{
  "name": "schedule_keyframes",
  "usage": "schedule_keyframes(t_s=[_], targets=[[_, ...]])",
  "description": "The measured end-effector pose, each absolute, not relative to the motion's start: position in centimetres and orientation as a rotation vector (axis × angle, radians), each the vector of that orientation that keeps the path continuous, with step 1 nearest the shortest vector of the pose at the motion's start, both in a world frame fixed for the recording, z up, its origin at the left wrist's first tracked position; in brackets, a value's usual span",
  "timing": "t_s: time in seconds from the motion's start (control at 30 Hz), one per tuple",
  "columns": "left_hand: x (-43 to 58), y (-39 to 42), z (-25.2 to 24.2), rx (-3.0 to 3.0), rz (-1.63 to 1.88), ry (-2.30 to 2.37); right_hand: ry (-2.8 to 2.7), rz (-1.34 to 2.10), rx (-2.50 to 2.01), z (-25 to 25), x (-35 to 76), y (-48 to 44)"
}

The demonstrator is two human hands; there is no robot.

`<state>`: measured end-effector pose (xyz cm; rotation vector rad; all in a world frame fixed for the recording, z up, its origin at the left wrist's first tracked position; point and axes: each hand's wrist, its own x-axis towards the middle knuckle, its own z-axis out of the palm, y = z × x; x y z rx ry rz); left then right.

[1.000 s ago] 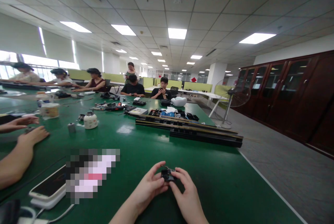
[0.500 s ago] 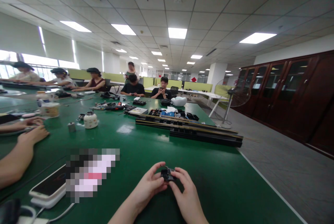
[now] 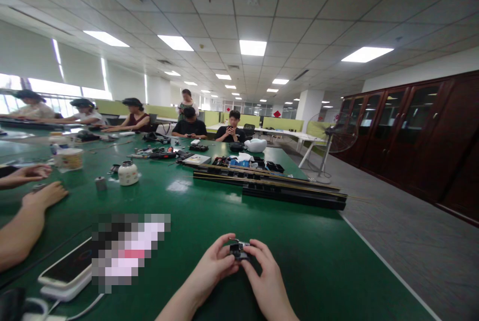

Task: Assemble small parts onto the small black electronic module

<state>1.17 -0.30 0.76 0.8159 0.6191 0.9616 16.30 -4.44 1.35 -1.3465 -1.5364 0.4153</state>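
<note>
Low in the head view, my left hand [image 3: 214, 265] and my right hand [image 3: 265, 275] meet over the green table [image 3: 209, 211]. Both pinch a small black part with a metal clip [image 3: 238, 249] between thumbs and fingertips, held just above the tabletop. My left fingers curl round its left side, my right fingers close on its right side. What the part is I cannot make out.
Long black rails [image 3: 277, 189] lie across the table beyond my hands. A phone [image 3: 65, 271] on a white block sits at the left, near a co-worker's forearms [image 3: 22, 216]. A white jar [image 3: 127, 173] and a cup [image 3: 69, 158] stand further left. Several people sit at the far end; a fan [image 3: 337, 141] stands on the floor.
My hands have kept their hold on the small part, with only slight finger shifts. The co-worker's far hand at the left has moved a little.
</note>
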Motion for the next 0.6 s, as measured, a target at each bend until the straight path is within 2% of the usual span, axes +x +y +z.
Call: schedule_keyframes(t_s=[0.6], targets=[[1.08, -0.58, 1.2, 0.897, 0.998, 0.678, -1.542, 0.387, -1.383, 1.37, 16.44, -4.32]])
